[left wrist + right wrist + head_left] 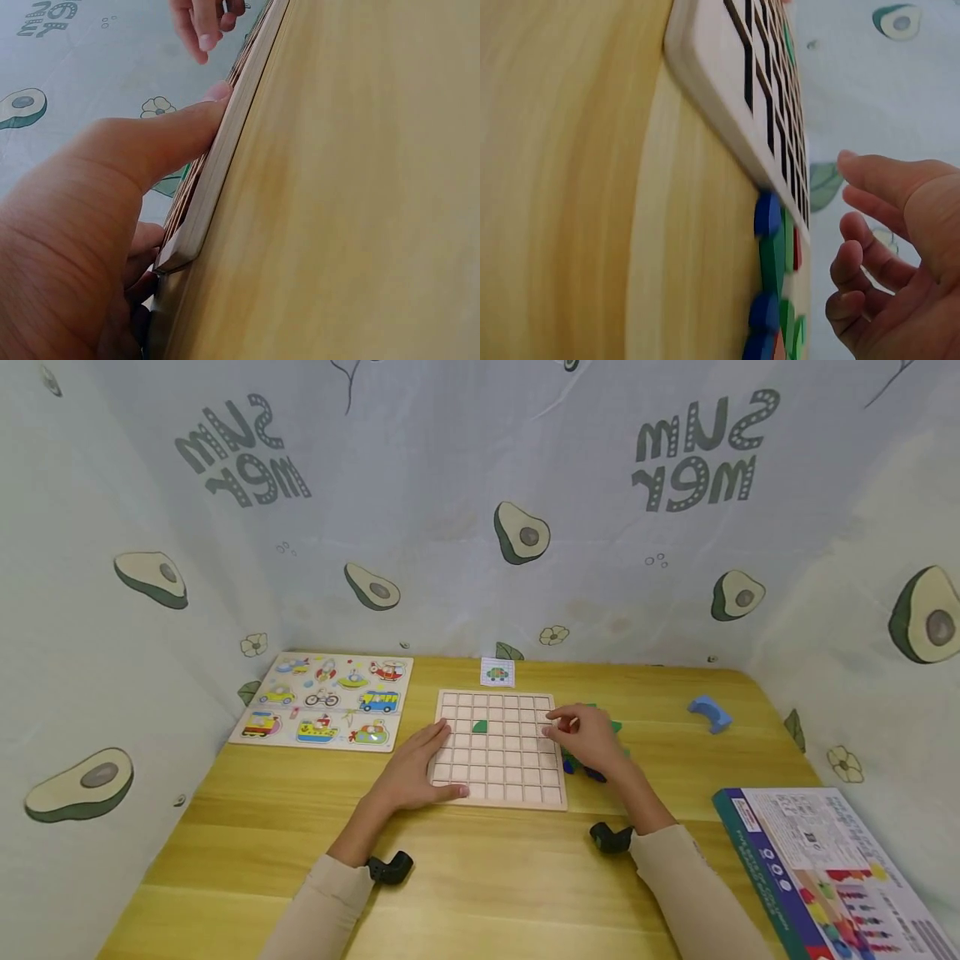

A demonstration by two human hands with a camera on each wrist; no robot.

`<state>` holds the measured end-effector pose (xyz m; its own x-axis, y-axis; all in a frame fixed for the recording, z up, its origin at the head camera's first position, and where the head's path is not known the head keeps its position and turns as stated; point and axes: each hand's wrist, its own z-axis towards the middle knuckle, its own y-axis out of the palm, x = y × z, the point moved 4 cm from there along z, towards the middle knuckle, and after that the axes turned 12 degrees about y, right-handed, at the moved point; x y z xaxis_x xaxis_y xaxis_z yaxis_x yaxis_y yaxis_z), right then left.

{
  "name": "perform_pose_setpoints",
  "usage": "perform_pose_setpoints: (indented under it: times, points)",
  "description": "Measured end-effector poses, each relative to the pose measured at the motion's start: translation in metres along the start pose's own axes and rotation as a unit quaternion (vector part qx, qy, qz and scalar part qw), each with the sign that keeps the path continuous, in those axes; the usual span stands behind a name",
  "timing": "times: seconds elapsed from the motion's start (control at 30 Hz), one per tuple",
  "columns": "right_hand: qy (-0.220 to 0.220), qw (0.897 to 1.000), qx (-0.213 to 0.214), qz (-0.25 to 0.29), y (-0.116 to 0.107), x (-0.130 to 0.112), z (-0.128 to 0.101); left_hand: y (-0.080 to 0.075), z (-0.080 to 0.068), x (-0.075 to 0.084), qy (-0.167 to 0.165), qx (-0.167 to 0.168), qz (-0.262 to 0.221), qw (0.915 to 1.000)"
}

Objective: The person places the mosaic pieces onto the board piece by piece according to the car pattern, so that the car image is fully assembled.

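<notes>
A pale wooden grid board [497,770] lies on the table. A green quarter-round piece [480,727] sits in one of its upper squares. My left hand [414,770] spreads around the board's near left corner, thumb along the front edge and fingers along the left side. Above the board's right edge is my right hand [588,739], its fingers loosely bent; in the right wrist view nothing shows between thumb and forefinger. Beneath it, beside the board, lie several green, blue and red pieces, including a blue block [766,214] at the board's edge. The hand partly hides them in the head view.
A small card with a turtle picture [497,673] lies behind the board. At the left is a vehicle puzzle board [348,710]. A blue curved block [709,713] and a large printed box [810,852] are on the right. Patterned cloth [450,527] hangs around the table.
</notes>
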<state>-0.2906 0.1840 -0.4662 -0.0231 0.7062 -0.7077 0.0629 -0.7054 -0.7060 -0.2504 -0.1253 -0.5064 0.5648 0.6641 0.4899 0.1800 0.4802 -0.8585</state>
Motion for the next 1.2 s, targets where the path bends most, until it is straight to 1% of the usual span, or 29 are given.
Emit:
perform_pose_setpoints:
  times: [0.2,0.37,0.5,0.57,0.7,0.8,0.97,1.1,1.2]
  points:
    - [0.022,1.000,-0.004,-0.019,-0.016,0.020,-0.007,0.001,0.001,-0.001,-0.002,-0.001,0.004,1.0000]
    - [0.042,0.998,-0.018,-0.040,-0.019,0.030,-0.010,0.001,0.001,-0.002,-0.004,-0.002,-0.003,1.0000]
    - [0.048,0.997,-0.017,-0.056,-0.021,0.036,-0.010,0.001,0.001,-0.002,-0.005,0.002,-0.007,1.0000]
    - [0.048,0.997,-0.011,-0.064,-0.023,0.039,-0.009,0.002,0.001,-0.002,-0.004,0.006,-0.010,0.9999]
    - [0.045,0.997,-0.005,-0.061,-0.027,0.043,-0.008,0.005,0.001,-0.001,-0.005,0.006,-0.014,0.9999]
    - [0.035,0.997,-0.018,-0.060,-0.028,0.045,-0.009,0.007,0.000,0.000,-0.007,0.004,-0.018,0.9998]
    - [0.015,0.996,-0.046,-0.076,-0.025,0.048,-0.012,0.007,-0.001,0.001,-0.011,0.004,-0.017,0.9998]
    - [0.008,0.996,-0.049,-0.073,-0.023,0.047,-0.012,0.004,-0.001,0.001,-0.015,-0.001,-0.006,0.9999]
    - [0.005,0.996,-0.047,-0.071,-0.023,0.048,-0.010,0.003,0.000,0.001,-0.013,0.000,-0.008,0.9999]
